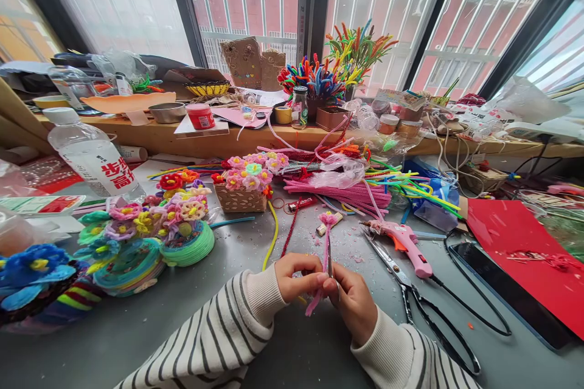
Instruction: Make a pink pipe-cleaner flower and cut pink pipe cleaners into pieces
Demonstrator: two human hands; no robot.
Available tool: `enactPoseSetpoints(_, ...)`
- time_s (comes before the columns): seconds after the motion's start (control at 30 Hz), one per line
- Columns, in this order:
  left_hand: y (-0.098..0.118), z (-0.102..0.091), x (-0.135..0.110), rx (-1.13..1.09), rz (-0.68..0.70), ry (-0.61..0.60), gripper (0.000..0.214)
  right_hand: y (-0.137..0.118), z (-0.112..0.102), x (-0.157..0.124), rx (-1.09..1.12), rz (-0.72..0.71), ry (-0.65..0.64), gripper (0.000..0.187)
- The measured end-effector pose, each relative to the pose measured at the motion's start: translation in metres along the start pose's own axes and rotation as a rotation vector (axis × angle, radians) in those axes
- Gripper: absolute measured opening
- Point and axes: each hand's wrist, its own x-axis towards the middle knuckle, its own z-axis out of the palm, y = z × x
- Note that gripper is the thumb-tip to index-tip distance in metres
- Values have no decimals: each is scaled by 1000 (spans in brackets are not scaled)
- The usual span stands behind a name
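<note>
My left hand (295, 279) pinches a pink pipe cleaner (314, 304), which runs up to a small pink flower head (328, 217). In my right hand (358, 304) is a slim metal tool (330, 258) that looks like small scissors, its blades upright against the pipe cleaner. My fingers hide much of the tool, and both hands meet over the grey table (283, 352). Beyond them lies a lighter (329, 225). To the right are large scissors (406, 285) and a pink glue gun (406, 240).
Pipe-cleaner flower pots (187, 246) and a water bottle (93, 158) stand at left. A basket of pink flowers (241, 197) and pink pipe-cleaner bundles (337, 191) lie ahead. A phone (506, 289) and red sheet (524, 255) are at right. A cluttered wooden ledge (255, 137) runs below the windows.
</note>
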Motion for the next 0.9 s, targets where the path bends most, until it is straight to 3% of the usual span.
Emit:
enactPoseSetpoints(0.17,2,-1,-1,-1,-3,-17,36,0,1,1,53,-37,-9,49)
enactPoseSetpoints(0.37,4,1,-2,-12,-56,-13,34,-2,-1,1,-49,1,12,46)
enactPoseSetpoints(0.53,7,0,-1,-114,-64,39,31,-2,-1,2,-91,-23,3,43)
enactPoseSetpoints(0.73,7,-3,1,-263,-139,195,29,-2,3,2,-190,-55,8,48)
enactPoseSetpoints(0.9,6,-2,1,-265,-108,212,27,-4,5,1,-161,-42,-24,49)
